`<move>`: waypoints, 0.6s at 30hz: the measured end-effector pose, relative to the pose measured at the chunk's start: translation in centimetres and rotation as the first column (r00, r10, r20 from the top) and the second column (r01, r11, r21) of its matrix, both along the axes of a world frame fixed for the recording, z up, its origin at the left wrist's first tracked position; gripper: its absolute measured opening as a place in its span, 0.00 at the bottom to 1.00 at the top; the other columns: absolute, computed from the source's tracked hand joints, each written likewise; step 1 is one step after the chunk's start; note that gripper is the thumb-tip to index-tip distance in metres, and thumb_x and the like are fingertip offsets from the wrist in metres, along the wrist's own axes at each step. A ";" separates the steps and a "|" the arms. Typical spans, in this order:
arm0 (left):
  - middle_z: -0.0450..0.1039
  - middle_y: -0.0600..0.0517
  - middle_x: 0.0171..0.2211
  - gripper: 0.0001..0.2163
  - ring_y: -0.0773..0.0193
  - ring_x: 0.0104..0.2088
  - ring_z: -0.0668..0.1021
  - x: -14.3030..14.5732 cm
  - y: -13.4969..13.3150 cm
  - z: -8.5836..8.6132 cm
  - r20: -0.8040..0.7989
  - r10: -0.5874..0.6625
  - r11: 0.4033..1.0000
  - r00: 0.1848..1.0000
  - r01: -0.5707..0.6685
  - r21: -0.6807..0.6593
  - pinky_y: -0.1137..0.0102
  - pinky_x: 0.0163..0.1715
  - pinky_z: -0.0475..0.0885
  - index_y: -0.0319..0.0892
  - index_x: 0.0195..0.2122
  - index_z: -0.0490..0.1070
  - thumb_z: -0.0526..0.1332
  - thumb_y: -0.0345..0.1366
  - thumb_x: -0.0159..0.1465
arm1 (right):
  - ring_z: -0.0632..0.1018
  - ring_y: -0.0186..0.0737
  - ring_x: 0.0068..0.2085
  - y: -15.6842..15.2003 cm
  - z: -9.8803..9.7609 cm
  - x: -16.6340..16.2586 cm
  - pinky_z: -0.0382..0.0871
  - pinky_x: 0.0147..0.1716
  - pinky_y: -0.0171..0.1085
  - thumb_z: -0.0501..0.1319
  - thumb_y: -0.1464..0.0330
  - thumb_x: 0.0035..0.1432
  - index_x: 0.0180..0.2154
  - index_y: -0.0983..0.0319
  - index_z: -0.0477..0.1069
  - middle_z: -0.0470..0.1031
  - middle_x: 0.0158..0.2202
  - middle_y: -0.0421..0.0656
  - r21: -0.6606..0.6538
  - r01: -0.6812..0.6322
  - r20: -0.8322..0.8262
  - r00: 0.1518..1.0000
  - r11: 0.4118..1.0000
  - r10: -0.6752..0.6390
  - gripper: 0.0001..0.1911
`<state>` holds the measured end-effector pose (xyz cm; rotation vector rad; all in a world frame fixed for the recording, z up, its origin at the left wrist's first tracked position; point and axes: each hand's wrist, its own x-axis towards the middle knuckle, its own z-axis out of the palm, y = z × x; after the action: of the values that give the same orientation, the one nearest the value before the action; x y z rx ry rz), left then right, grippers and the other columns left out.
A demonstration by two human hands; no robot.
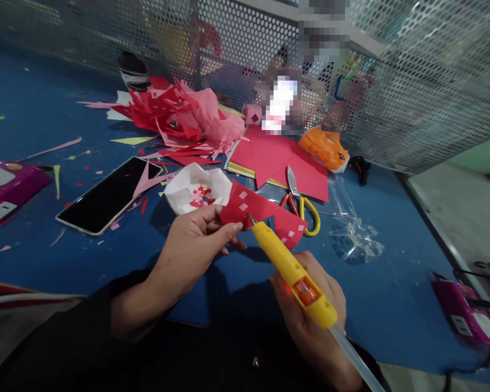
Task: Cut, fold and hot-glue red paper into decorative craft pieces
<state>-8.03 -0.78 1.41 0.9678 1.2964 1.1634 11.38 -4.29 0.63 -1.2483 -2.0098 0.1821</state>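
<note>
Fingers (222, 231) of the left hand (191, 247) pinch the thin red paper strip (269, 215), punched with small square holes, above the blue desk (392, 294), while the right hand (310, 313), at 5 o'clock of the strip, wraps the smooth yellow glue gun (289, 267) from below, nozzle touching the paper.

On your blue table (392, 294) a black phone (106, 196) lies left of a white paper dish (183, 188) holding confetti. Behind them is a heap of red paper scraps (175, 114); scissors (300, 204) lie to the right.
</note>
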 end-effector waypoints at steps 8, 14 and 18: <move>0.79 0.53 0.25 0.09 0.64 0.25 0.81 0.0 0.0 -0.1 -0.022 0.003 1.000 1.000 -0.002 0.009 0.75 0.21 0.70 0.42 0.36 0.77 0.69 0.40 0.58 | 0.74 0.33 0.23 0.2 -0.1 0.1 0.66 0.23 0.33 0.58 0.62 0.67 0.34 0.60 0.69 0.72 0.25 0.37 -0.003 0.011 0.019 1.000 1.000 -0.011 0.10; 0.81 0.51 0.30 0.09 0.65 0.26 0.81 -0.1 0.1 -0.2 0.001 0.012 1.000 1.000 -0.012 0.016 0.75 0.22 0.70 0.41 0.36 0.75 0.69 0.40 0.58 | 0.75 0.34 0.27 -0.2 0.3 0.7 0.68 0.26 0.34 0.59 0.66 0.66 0.36 0.60 0.71 0.73 0.29 0.39 -0.137 -0.151 -0.120 0.984 0.979 0.135 0.06; 0.82 0.50 0.33 0.10 0.65 0.26 0.81 -0.1 0.3 -0.1 0.022 0.018 1.000 1.000 -0.018 0.023 0.75 0.21 0.69 0.41 0.35 0.75 0.70 0.40 0.57 | 0.73 0.33 0.26 -0.3 1.1 2.4 0.68 0.25 0.34 0.58 0.66 0.67 0.41 0.59 0.74 0.74 0.31 0.39 -0.171 -0.132 -0.319 0.945 0.976 0.072 0.07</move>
<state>-8.18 -0.52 1.35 0.9595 1.2787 1.2022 13.83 -4.63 1.75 -1.1476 -1.8128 0.5982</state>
